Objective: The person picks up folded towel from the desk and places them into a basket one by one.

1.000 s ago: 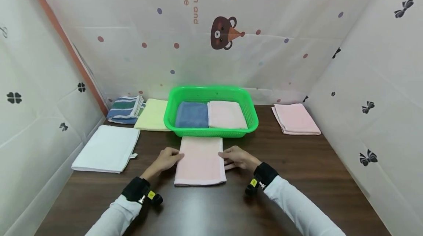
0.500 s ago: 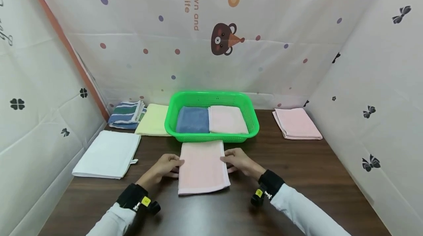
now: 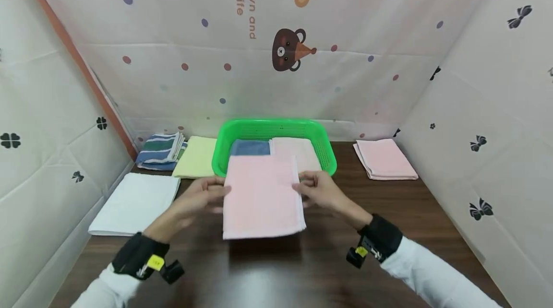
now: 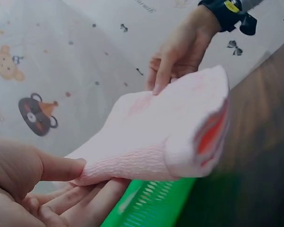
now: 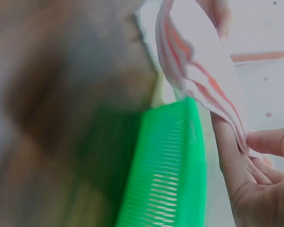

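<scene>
Towel (image 3: pixel 263 202) raised at frame centre, pinched by left hand (image 3: pixel 196 200) and right hand (image 3: pixel 321 190), partly hiding basket (image 3: pixel 276 126) behind, white cloth (image 3: pixel 134 202) lower left, pink cloth (image 3: pixel 386 159) right.

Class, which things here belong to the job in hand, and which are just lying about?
Likely in the job:
held pink towel
green basket
blue towel inside
pale pink towel inside

Seemingly lying about:
striped towel
yellow towel
white towel
rightmost pink towel
</scene>
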A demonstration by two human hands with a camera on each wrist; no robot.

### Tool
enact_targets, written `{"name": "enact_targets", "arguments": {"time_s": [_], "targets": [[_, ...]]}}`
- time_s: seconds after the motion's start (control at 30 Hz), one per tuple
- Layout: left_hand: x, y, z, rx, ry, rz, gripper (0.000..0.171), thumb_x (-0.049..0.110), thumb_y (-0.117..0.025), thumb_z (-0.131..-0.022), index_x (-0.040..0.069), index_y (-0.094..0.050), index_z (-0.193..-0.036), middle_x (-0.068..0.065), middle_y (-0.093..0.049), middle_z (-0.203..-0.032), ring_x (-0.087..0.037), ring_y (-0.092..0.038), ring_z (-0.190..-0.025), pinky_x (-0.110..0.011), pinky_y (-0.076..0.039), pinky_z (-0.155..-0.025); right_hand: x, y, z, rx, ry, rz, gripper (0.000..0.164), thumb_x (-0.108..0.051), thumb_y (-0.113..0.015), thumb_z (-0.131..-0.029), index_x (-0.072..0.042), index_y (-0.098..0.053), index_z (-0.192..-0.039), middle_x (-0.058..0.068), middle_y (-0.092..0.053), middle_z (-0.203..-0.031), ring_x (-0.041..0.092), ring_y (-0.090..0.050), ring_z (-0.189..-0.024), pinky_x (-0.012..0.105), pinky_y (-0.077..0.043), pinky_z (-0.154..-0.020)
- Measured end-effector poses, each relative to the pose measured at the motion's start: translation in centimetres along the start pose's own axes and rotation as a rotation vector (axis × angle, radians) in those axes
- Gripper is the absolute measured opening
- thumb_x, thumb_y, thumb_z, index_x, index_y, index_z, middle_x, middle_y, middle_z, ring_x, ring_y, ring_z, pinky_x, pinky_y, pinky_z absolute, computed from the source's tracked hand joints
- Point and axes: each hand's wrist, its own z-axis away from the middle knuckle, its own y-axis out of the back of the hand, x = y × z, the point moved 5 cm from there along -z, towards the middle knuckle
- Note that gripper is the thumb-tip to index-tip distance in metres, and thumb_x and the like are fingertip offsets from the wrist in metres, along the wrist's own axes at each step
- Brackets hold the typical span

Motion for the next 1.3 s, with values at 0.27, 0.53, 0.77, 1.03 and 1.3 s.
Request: {"name": "enact_targets", "arguments": {"time_s": [0.27,0.53,0.77,1.03,1.3], "targets": [[5.4,3.4,-6.0,0.116,0.01,-0.143,0.057,0.026,-0.056,-0.107,-0.002,-0.037,-0.152,-0.015,-0.059,-0.13,-0.02,-0.064,-0.11,-0.039,-0.057,-0.099,-3.7,2.9,-6.8,0.043,-0.085,0.059,0.049,-0.017,-0.057,-0.106,0.004,-0.045,-0.148,0.026,-0.065,-0.125,0.021,-0.069,-0.098,0.036,-0.064,-0.078],[6.4,5.6,-13.2,0.112,0.076,-0.229,0.057,0.018,-0.051,-0.108,-0.005,-0.03,-0.155,-0.023,-0.048,-0.142,-0.037,-0.054,-0.13,-0.044,-0.052,-0.108,-4.5,4.0,-13.4,0.043,-0.184,0.097,0.044,-0.015,-0.053,-0.107,0.004,-0.048,-0.146,0.021,-0.065,-0.124,0.036,-0.067,-0.116,0.045,-0.059,-0.096],[6.2,7.1,-15.5,0.178,0.086,-0.393,0.034,0.008,-0.055,-0.105,-0.011,-0.053,-0.133,-0.013,-0.062,-0.102,-0.02,-0.067,-0.086,-0.039,-0.06,-0.089,-3.3,2.4,-16.0,0.035,-0.252,-0.034,0.019,-0.004,-0.058,-0.102,0.0,-0.052,-0.085,0.009,-0.06,-0.089,0.033,-0.068,-0.091,0.054,-0.057,-0.098],[3.1,6.9,-16.9,0.263,0.192,-0.64,0.016,-0.001,-0.057,-0.096,-0.005,-0.068,-0.084,-0.006,-0.061,-0.059,-0.012,-0.063,-0.049,-0.027,-0.058,-0.056,0.4,-0.5,-18.0,0.063,-0.37,0.084,0.009,-0.003,-0.06,-0.099,0.002,-0.068,-0.096,0.011,-0.064,-0.084,0.027,-0.07,-0.078,0.045,-0.064,-0.079],[4.6,6.1,-19.3,0.317,0.11,-0.973,0.027,-0.002,-0.044,-0.098,-0.004,-0.068,-0.085,-0.007,-0.056,-0.057,-0.015,-0.053,-0.046,-0.025,-0.042,-0.046,1.2,0.3,-19.9,0.027,-0.392,0.126,0.022,-0.007,-0.058,-0.101,0.004,-0.066,-0.119,0.012,-0.065,-0.094,0.027,-0.07,-0.084,0.045,-0.062,-0.086]]}}
